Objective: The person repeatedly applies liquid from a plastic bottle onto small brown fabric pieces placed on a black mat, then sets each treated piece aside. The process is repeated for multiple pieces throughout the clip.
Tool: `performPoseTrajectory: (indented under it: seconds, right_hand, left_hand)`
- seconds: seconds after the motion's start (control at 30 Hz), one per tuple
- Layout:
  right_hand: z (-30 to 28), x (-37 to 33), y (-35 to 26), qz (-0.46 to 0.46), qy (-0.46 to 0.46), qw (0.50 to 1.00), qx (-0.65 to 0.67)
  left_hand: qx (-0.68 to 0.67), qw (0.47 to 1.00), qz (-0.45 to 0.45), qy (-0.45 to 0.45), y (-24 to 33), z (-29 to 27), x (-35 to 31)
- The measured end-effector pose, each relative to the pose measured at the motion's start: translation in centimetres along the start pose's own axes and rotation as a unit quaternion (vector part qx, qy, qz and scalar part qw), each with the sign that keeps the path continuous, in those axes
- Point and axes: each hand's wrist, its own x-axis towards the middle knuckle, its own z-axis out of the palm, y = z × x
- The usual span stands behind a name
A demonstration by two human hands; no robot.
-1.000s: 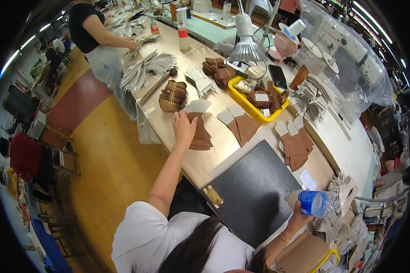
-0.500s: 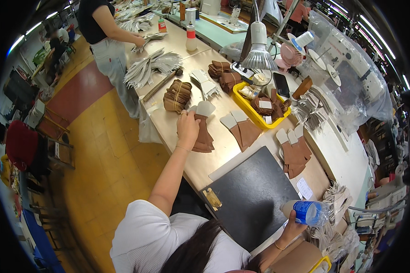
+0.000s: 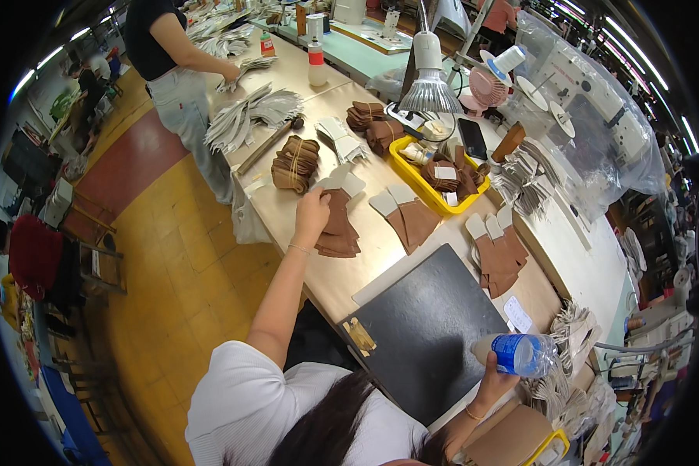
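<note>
My left hand (image 3: 312, 214) has its fingers pinched at the left edge of a fanned stack of brown leather-like pieces (image 3: 336, 221) with pale grey tips. My right hand (image 3: 492, 382) grips a clear plastic bottle (image 3: 522, 355) with a blue label. The bottle lies tilted almost level, its whitish end toward the left over a black board (image 3: 419, 334). Two more fans of brown pieces, one near the middle (image 3: 408, 220) and one farther right (image 3: 499, 252), rest on the table. Beyond my left hand sits a brown bundle (image 3: 295, 164) tied with bands.
A yellow basket (image 3: 443, 203) holds brown pieces and small items. Above it hangs a lamp (image 3: 431, 93); a phone (image 3: 471, 138) lies beside it. Pale strip bundles (image 3: 255, 116) spread at the far left, near a co-worker (image 3: 180, 85). A plastic-covered machine (image 3: 590, 116) stands right.
My left hand has shifted slightly left and down, and the pale tips beside it are spread farther apart. The bottle in my right hand has moved a little up and left.
</note>
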Motion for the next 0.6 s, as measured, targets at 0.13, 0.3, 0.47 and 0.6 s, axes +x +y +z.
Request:
performPoseTrajectory:
  seconds: [0.13,0.3,0.47,0.6]
  right_hand:
    - [-0.1,0.0,0.0,0.004,-0.009,1.000,-0.012]
    - [0.6,0.0,-0.7,-0.019,0.013,1.000,-0.020]
    - [0.7,0.2,-1.2,-0.026,0.020,0.999,-0.001]
    - [0.5,0.0,-1.7,-0.035,0.041,0.999,0.008]
  left_hand:
    - [-0.267,0.959,-0.053,-0.076,-1.2,-0.2,0.6]
    - [-0.472,0.852,-0.125,-0.189,2.9,-1.8,-0.7]
    - [-0.392,0.834,-0.059,-0.383,7.7,1.0,-5.3]
    - [-0.249,0.761,-0.048,-0.597,12.7,4.0,-12.8]
